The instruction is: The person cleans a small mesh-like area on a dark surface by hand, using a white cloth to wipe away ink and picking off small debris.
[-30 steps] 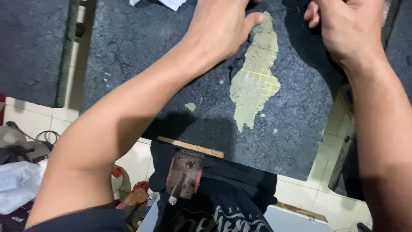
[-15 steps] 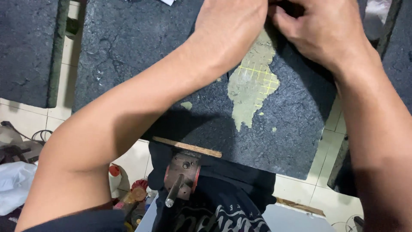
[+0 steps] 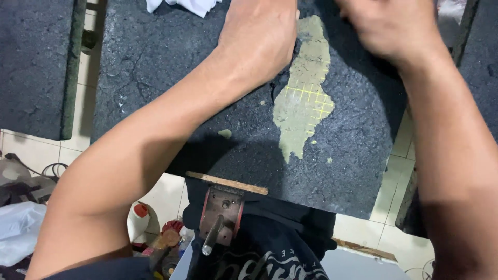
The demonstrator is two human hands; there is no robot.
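Here the left hand [image 3: 259,39] lies knuckles-up on a rough, dark, gritty slab [image 3: 171,78] whose surface is cracked and pebbled like old asphalt; its fingers run past the top edge of the view, so I cannot tell whether they are curled or flat. Just beside that hand, toward the right, a pale yellow-green patch [image 3: 303,103] shows where the dark coating is gone: long, ragged-edged, smooth, and crossed by a faint grid of yellow lines. The right hand [image 3: 389,26] is blurred above the patch's upper end, and its fingers cannot be read either. Below the wrists, at the slab's near edge, a thin wooden strip [image 3: 228,183] sits over a rusty red metal clamp [image 3: 220,215] with a steel handle. A crumpled white cloth [image 3: 187,5] lies beyond the left hand.
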